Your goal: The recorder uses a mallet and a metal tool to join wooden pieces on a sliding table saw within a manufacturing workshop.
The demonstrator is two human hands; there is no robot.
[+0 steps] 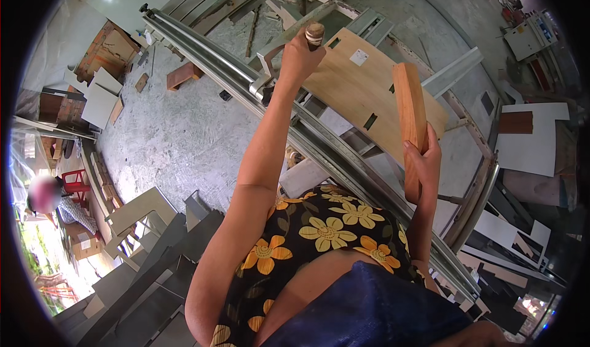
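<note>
My left hand (299, 59) is closed around a short round wooden handle (315, 32) with pale wrapping; what it joins is hidden by my fingers. A metal bracket (264, 70) stands just beside that wrist. My right hand (424, 159) grips the lower part of a long reddish-brown wooden bar (409, 101), fingers along its right side and thumb across its face. Between my hands lies a light plywood panel (350, 86) with dark slots and a small white label (358, 57). The bar stands over the panel's right part; whether they touch, I cannot tell.
Long metal rails (215, 55) run diagonally beneath the panel, with a metal frame (470, 181) at right. Grey offcut boards (132, 279) are piled lower left. A brown block (183, 77) rests on the concrete floor. A person (77, 215) is at far left by a red chair (75, 182).
</note>
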